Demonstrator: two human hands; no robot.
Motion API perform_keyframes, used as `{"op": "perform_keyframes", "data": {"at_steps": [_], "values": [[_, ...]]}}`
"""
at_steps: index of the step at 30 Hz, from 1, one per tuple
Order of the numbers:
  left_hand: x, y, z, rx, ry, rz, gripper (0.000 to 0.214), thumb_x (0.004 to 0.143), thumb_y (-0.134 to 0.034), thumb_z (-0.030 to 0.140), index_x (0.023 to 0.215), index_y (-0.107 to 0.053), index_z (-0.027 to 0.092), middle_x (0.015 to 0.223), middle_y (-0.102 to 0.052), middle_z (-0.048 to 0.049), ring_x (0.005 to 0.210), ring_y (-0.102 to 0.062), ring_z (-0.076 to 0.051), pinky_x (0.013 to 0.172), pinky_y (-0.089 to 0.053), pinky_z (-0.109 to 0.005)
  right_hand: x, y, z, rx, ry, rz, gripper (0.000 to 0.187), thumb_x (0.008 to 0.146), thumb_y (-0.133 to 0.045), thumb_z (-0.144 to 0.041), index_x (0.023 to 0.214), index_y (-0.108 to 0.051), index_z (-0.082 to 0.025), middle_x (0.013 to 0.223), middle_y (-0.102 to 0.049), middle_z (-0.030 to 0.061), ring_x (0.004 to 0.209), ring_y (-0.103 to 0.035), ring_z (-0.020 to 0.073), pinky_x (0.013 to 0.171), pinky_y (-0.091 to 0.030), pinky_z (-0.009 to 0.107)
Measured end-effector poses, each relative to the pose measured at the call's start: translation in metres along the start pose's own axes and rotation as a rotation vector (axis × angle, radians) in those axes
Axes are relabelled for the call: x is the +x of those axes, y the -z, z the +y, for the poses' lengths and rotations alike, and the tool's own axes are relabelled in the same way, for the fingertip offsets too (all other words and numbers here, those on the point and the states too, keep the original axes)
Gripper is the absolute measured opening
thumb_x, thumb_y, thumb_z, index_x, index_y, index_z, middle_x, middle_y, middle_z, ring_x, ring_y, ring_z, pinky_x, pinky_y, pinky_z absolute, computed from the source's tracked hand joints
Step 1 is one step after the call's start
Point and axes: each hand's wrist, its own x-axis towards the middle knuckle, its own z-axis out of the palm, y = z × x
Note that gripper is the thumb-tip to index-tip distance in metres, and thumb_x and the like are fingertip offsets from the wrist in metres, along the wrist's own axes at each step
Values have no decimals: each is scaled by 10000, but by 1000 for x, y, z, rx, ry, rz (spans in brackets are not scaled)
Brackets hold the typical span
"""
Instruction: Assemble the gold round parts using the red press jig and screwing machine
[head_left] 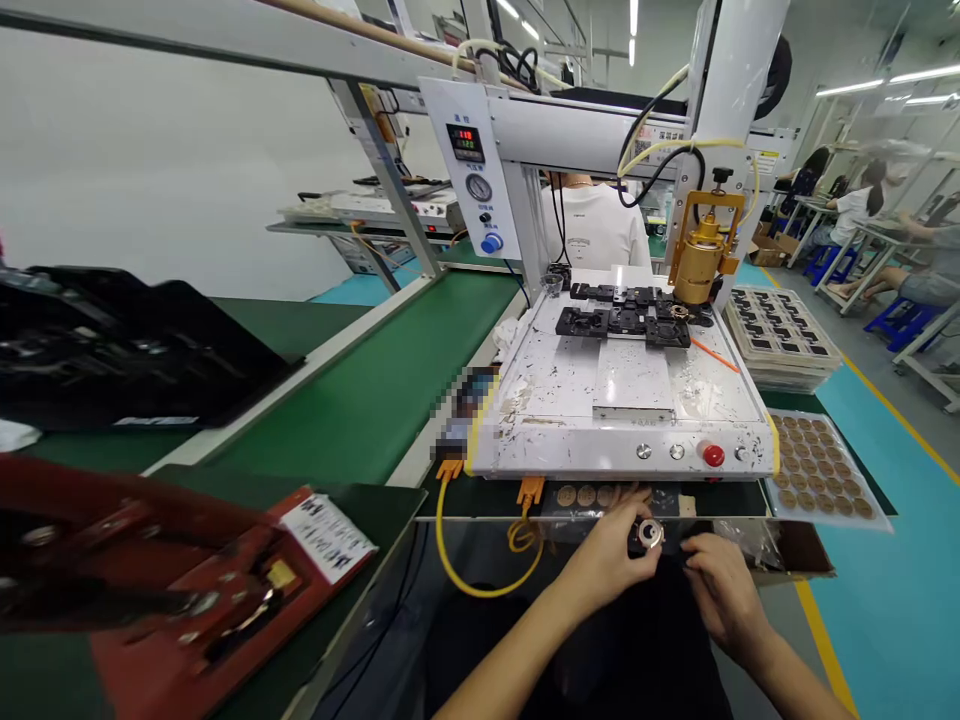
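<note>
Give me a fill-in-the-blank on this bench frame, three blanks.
1. The left hand pinches a small round part, with the right hand beside it, below the machine, whose largest button is ____.
2. The conveyor belt is ____.
3. In the picture, the tray of gold discs lies to the machine's ____.
Missing: red; green; right.

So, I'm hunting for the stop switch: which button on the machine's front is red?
The red button, third from the left in the row; the others are smaller and silver.
</note>
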Motion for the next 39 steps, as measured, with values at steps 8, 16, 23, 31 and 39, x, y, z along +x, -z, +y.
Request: {"op": "perform_keyframes", "data": {"at_steps": [8,16,23,31,39], "values": [[15,20,-1,7,-64,-34,339,793,-724,142,1120,-670,214,1290,-758,-112,1201,-717,-291,1060,-554,-415,29,-28,5,10,-176,-67,188,1030,-470,-81,1105,-566,-224,1418,-705,159,1383,-635,307,1173,-496,649],[-19,15,-7,271,-131,73,390,787,-731,80,1141,-650,221,1297,-732,-127,1280,-640,-351,1122,-482,-566,36,-30,6,61,-271,17,139,1045,-490,-144,1074,-599,-225,1424,-678,175,1375,-611,341,1116,-509,614],[2,5,6,334,-52,124,287,802,-741,83,1053,-650,187,1190,-710,-127,1151,-646,-354,1021,-520,-539,58,9,-7,350,-626,67,197,1073,-566,-402,1085,-661,-230,978,-740,85,866,-720,249,759,-590,366],[-17,21,29,-425,211,91,265,821,-768,164,1050,-644,215,975,-684,-29,891,-664,-214,822,-561,-368,97,37,-35,775,-860,-65,452,941,-736,-587,1177,-747,-202,808,-674,22,599,-550,137,561,-472,278],[-53,42,52,-1084,523,182,561,672,-1013,231,1120,-680,176,1038,-794,-71,964,-796,-238,885,-622,-321,123,26,-60,1110,-997,-169,459,723,-944,-545,821,-665,-193,686,-695,-10,463,-567,110,449,-521,258]]}}
